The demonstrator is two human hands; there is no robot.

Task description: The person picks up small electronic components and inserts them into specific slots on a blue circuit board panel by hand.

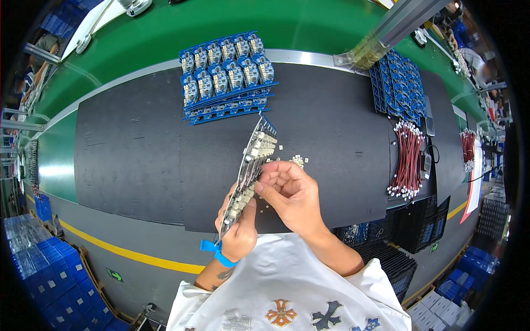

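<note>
My left hand (pixel 241 234), with a blue strap round its wrist, grips the lower end of a circuit board panel (pixel 257 148). The panel stands tilted nearly on edge above the black mat, its row of pale components facing right. Against that face, my right hand (pixel 293 194) has thumb and forefinger brought together. Whatever lies between those fingertips is too small to make out. Small white connector-like pieces (pixel 298 160) lie scattered on the mat just beyond my right hand.
A stack of blue circuit board panels (pixel 227 74) lies at the mat's far edge, another stack (pixel 398 91) at far right beside a metal post (pixel 381 41). Bundled red wires (pixel 407 160) with white ends lie nearer. Black crates (pixel 383 265) stand below the table's right side.
</note>
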